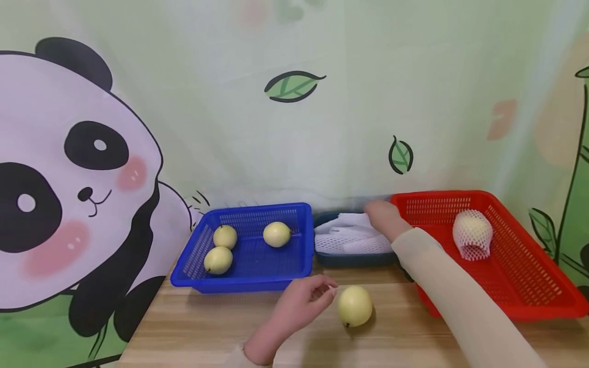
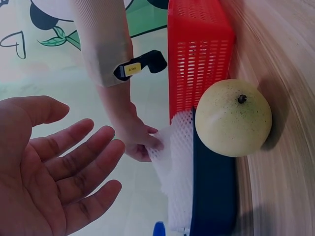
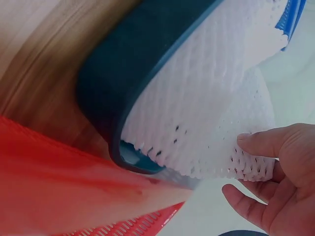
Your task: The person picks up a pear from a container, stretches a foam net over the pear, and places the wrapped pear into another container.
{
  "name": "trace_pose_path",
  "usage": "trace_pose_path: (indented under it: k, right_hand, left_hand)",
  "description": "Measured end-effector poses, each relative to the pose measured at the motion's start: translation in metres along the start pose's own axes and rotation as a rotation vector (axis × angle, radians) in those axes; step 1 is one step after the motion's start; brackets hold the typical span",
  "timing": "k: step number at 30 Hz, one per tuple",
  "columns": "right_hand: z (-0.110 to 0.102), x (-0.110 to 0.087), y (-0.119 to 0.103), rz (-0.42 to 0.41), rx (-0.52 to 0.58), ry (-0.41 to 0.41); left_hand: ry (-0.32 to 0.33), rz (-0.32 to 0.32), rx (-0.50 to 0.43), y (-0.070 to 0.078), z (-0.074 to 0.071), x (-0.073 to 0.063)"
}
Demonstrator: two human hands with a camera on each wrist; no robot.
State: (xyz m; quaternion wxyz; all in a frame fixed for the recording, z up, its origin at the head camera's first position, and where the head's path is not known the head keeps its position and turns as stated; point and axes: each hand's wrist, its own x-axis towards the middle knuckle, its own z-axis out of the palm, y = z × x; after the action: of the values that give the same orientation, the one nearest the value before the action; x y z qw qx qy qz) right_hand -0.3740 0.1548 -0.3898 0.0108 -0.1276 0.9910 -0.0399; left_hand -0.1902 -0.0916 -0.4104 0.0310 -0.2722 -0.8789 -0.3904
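Okay, we had the right hand (image 1: 386,219) pinching a foam net (image 3: 246,118), left hand (image 1: 303,304) relaxed.
We gripped the net thumb-to-fingers at the dark teal tray (image 1: 354,260); left fingers hung loose at 9 o'clock of the bare pear (image 1: 355,306) on the table (image 1: 193,327). From that pear, we saw the tray at 12, blue basket (image 1: 248,285) at 10, red basket (image 1: 506,311) at 2.

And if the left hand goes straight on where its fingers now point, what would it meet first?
Probably the round, pale yellow pear, though depth is unclear, so the left hand could pass above.
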Motion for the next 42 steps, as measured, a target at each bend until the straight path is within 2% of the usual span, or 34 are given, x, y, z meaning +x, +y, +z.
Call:
trace_pose_path:
  k: [6,11,17,20,23,28,34,37,42]
  right_hand:
    - [-0.010,0.000,0.005,-0.004,0.007,-0.006]
    - [-0.025,-0.007,0.004,-0.045,0.037,0.026]
    - [-0.041,-0.028,0.007,-0.147,0.149,0.080]
    - [-0.048,-0.044,0.008,-0.167,0.205,0.127]
    - [-0.056,-0.063,0.005,-0.128,0.291,0.165]
    - [-0.064,-0.102,-0.010,-0.017,0.530,0.211]
    - [-0.054,-0.136,-0.036,0.111,0.781,0.319]
    - [-0.044,-0.144,-0.049,0.126,0.863,0.355]
    - [-0.028,-0.148,-0.064,0.121,0.968,0.337]
  left_hand:
    - [-0.017,-0.015,0.006,-0.002,-0.001,0.002]
    - [-0.017,-0.021,0.012,-0.004,-0.001,0.002]
    - [-0.018,-0.019,0.004,-0.004,-0.001,0.002]
    - [-0.008,-0.005,0.000,-0.005,-0.002,0.003]
    - [0.019,0.023,0.002,-0.005,-0.004,0.006]
    - [0.099,0.084,-0.005,0.004,-0.008,0.017]
    - [0.187,0.149,-0.032,0.023,-0.008,0.035]
    - [0.194,0.151,-0.027,0.029,-0.007,0.043]
    - [0.156,0.097,-0.002,0.030,-0.003,0.053]
